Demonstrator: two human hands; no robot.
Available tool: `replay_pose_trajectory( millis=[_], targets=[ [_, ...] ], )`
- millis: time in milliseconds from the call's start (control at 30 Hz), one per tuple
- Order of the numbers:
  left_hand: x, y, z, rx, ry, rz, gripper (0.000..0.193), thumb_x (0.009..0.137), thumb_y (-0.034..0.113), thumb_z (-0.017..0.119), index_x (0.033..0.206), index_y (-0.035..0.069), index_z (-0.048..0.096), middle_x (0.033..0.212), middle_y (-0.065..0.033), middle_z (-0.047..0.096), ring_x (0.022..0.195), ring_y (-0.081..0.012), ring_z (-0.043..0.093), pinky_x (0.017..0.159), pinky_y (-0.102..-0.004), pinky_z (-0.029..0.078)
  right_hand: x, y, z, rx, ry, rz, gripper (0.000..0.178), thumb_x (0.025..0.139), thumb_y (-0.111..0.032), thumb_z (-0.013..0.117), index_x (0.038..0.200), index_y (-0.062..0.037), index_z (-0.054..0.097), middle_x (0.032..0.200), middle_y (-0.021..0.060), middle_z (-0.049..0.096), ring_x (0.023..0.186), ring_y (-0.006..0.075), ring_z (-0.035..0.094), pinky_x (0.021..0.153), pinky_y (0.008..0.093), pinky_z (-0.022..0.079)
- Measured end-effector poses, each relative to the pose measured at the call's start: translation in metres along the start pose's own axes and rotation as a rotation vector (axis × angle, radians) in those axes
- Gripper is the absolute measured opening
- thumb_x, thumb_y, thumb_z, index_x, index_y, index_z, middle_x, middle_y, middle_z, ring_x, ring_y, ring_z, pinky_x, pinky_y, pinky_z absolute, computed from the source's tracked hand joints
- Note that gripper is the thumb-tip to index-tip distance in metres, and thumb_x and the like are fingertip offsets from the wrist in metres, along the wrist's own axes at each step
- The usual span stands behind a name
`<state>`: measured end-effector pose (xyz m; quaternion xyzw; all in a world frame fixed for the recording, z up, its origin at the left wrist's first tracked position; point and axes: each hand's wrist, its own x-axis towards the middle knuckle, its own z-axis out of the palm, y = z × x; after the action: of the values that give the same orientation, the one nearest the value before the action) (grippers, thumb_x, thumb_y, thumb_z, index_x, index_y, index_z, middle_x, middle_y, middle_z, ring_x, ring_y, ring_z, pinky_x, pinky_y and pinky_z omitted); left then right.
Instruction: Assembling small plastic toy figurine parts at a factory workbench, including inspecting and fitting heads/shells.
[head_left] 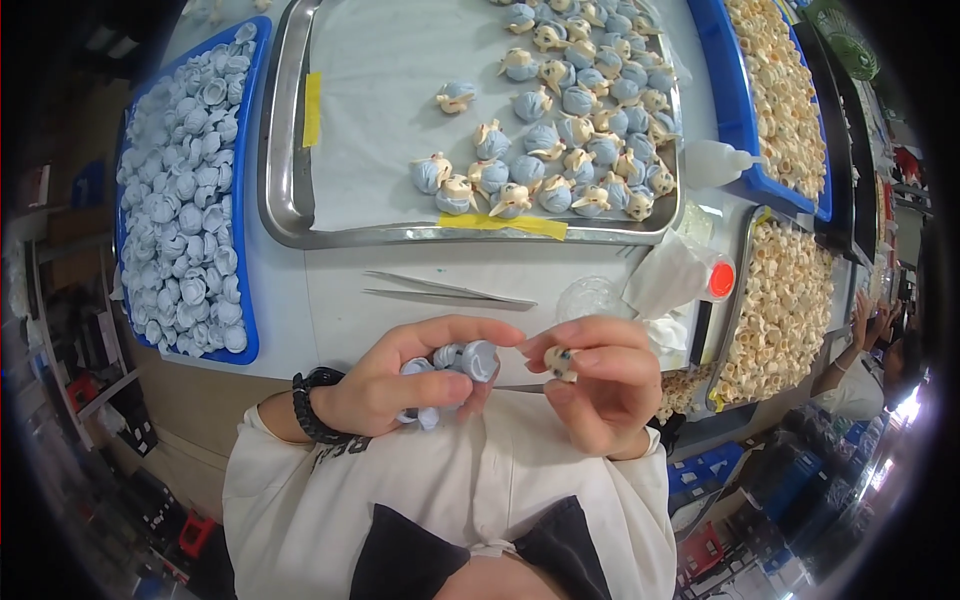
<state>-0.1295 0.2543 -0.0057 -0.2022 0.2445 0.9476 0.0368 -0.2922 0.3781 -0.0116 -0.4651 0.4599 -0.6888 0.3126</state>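
In front of my chest, my left hand [385,378] is closed around several pale blue, hollow doll hair pieces [478,361]. One of them sits at the fingertips with its round side toward the other hand. Close beside it, my right hand [612,385] pinches a small cream doll face piece [559,363] with dark painted marks. A small gap separates the face piece from the hair piece. Just beyond the hands lie metal tweezers [450,291]. Farther off, a metal tray [284,150] lined with white sheet carries many assembled doll heads [491,140] in blue and cream.
At the left stands a blue bin [247,200] full of blue hair pieces. Cream parts fill another blue bin [738,120] and a metal tray [727,350] at the right. A white squeeze bottle [715,163], a red-capped container [719,280] and a clear dish [588,300] stand nearby.
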Motion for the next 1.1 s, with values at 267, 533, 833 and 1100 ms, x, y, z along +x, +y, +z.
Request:
replay_pose_trajectory(
  millis=[267,533,833,1100],
  targets=[
    [-0.001,-0.001,-0.003,0.024,-0.060,-0.050,0.048,0.080,0.009,0.058,0.125,0.000,0.043,0.097,-0.0055,0.057,0.085,-0.0103,0.054,0.076,-0.0236,0.044,0.013,-0.001,0.006,-0.237,-0.109,-0.207,0.032,0.061,0.004,0.071,0.092,0.0013,0.062,0.098,0.0181,0.063,0.087,0.0342,0.061,0.071,0.0350,0.052],
    [-0.003,0.005,-0.001,0.280,-0.144,0.066,0.039,0.076,0.007,0.065,0.112,-0.001,0.053,0.100,-0.0064,0.059,0.093,-0.0112,0.055,0.079,-0.0241,0.044,0.024,-0.003,0.010,-0.093,-0.182,-0.387,0.029,0.062,-0.004,0.074,0.089,-0.0003,0.063,0.096,0.0159,0.064,0.089,0.0331,0.061,0.067,0.0336,0.050],
    [0.001,0.010,0.002,0.170,-0.124,0.022,0.036,0.079,0.013,0.059,0.112,-0.001,0.052,0.097,-0.0071,0.059,0.086,-0.0113,0.056,0.077,-0.0244,0.044,0.026,-0.016,0.006,-0.522,-0.131,-0.343,0.038,0.057,-0.007,0.076,0.093,-0.0030,0.064,0.096,0.0094,0.063,0.080,0.0249,0.056,0.067,0.0290,0.048],
    [-0.004,0.020,0.010,0.071,-0.061,-0.038,0.041,0.080,0.015,0.058,0.117,-0.001,0.047,0.097,-0.0088,0.059,0.082,-0.0130,0.057,0.075,-0.0261,0.047,0.028,-0.028,0.006,-0.747,-0.041,-0.453,0.036,0.054,-0.005,0.074,0.088,-0.0011,0.064,0.088,0.0093,0.063,0.073,0.0227,0.057,0.060,0.0271,0.048]
  ],
)
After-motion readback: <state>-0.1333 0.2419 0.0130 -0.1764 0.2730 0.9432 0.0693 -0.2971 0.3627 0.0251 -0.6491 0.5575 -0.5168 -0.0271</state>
